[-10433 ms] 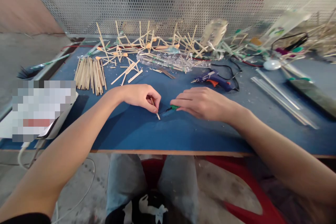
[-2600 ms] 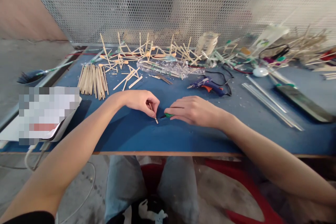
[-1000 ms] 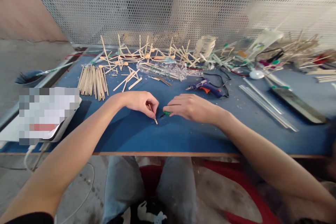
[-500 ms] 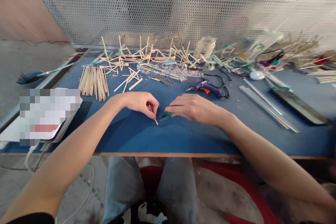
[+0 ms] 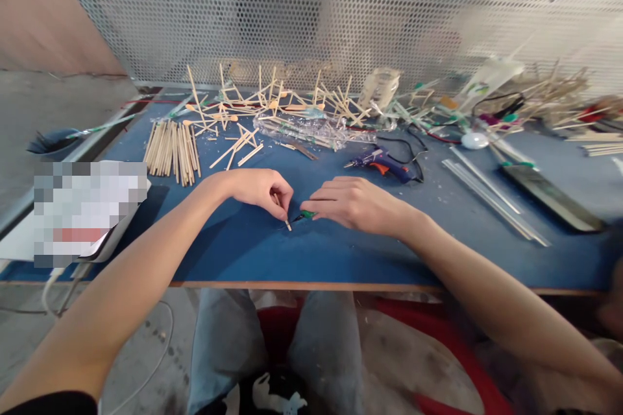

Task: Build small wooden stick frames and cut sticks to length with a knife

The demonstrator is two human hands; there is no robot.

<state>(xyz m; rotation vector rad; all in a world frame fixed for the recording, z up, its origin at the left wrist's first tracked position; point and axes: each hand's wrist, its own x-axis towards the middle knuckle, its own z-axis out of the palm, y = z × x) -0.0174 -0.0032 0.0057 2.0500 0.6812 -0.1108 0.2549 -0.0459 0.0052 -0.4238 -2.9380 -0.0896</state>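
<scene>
My left hand point(image 5: 267, 190) pinches a short wooden stick point(image 5: 289, 227), its lower end pressed down toward the blue tabletop point(image 5: 243, 253). My right hand point(image 5: 348, 202) is closed around a small green-handled knife point(image 5: 305, 214). The knife's thin dark blade points left and meets the stick, or lies just beside it, close to its lower end. Most of the knife's handle is hidden by my right fingers. Beyond my left hand lie a few cut sticks point(image 5: 250, 154).
A bundle of wooden sticks point(image 5: 172, 152) lies at left, near a device with papers point(image 5: 121, 207). A purple glue gun point(image 5: 382, 162) rests behind my right hand. Glued stick frames point(image 5: 272, 104) line the back before a perforated metal screen point(image 5: 272, 6). Clear glue sticks point(image 5: 496, 201) lie at right.
My right hand has shifted slightly left, bringing the knife blade closer to the stick. My left hand stays in place with the stick.
</scene>
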